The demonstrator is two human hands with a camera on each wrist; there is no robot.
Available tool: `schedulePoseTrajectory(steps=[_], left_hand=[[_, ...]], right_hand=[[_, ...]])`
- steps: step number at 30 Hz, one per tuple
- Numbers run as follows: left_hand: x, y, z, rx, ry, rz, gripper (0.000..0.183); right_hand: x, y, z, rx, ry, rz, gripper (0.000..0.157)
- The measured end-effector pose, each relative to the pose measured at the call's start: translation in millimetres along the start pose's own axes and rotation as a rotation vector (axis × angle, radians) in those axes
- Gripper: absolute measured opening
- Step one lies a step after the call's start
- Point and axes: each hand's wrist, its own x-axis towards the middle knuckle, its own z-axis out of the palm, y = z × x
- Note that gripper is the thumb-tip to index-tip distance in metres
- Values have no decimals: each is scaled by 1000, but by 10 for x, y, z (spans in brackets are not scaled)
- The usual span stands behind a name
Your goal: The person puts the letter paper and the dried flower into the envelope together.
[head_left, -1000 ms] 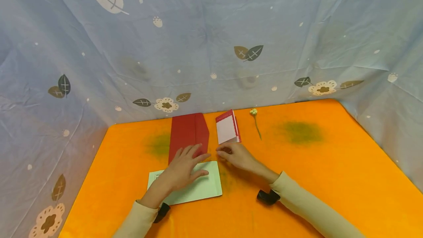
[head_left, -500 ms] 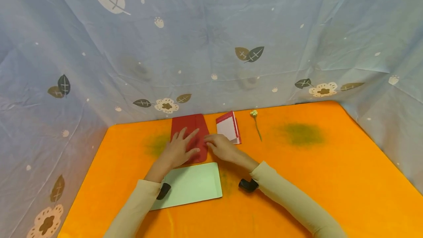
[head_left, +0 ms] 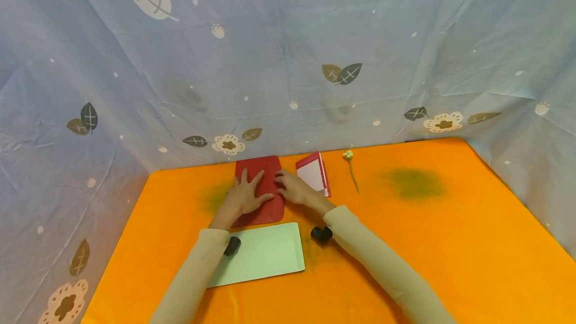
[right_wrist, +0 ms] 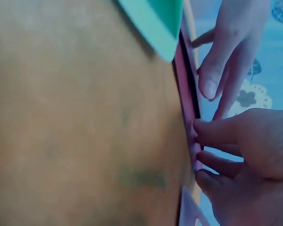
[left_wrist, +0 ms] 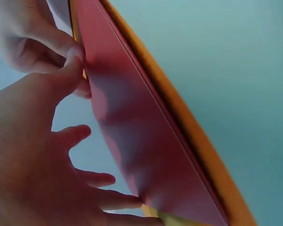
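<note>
A red envelope (head_left: 270, 209) with a flap along its right side lies flat at the back of the table. My left hand (head_left: 243, 196) rests on it with spread, fairly straight fingers, thumb pointing right. At the flap edge, the curled fingers and thumb of my right hand (head_left: 294, 188) pinch the red paper. In the right wrist view, the thumb and fingertips of this right hand (right_wrist: 245, 155) meet along the envelope's thin edge (right_wrist: 183, 89). The left wrist view has the left hand (left_wrist: 42, 132) beside the envelope (left_wrist: 141, 132), its thumb near the other hand.
Just in front lies a pale green envelope (head_left: 265, 254), partly under the left forearm. A folded red and white card (head_left: 312, 174) sits right of the red envelope. Farther right is a small flower on a stem (head_left: 351, 166). A patterned curtain (head_left: 288, 64) surrounds the orange table (head_left: 382, 244).
Both hands have moved away from me, from around the green envelope onto the red one. The right hand has shifted left to the flap edge. The envelopes, card and flower have stayed in place.
</note>
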Motion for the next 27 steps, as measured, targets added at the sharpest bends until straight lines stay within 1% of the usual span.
schedulePoseTrajectory(steps=[3,6,9,12,19,23,27], left_hand=[[19,7,-7,5,-1,9,85],[29,28,-8,11,-6,31,84],[43,54,-10,15,-20,45,82],[69,71,-12,20,-41,45,82],[113,86,-20,47,-57,23,86],[120,87,-33,42,-57,19,83],[117,82,-49,25,-54,20,79]], right_hand=[[45,22,23,-5,-4,-4,37],[51,-4,48,-12,-11,0,40],[41,-33,71,-5,-17,3,43],[42,-17,86,10,-15,-2,44],[9,94,94,78,18,-99,42],[-12,131,100,107,21,-123,45],[-18,149,110,79,6,-137,44]])
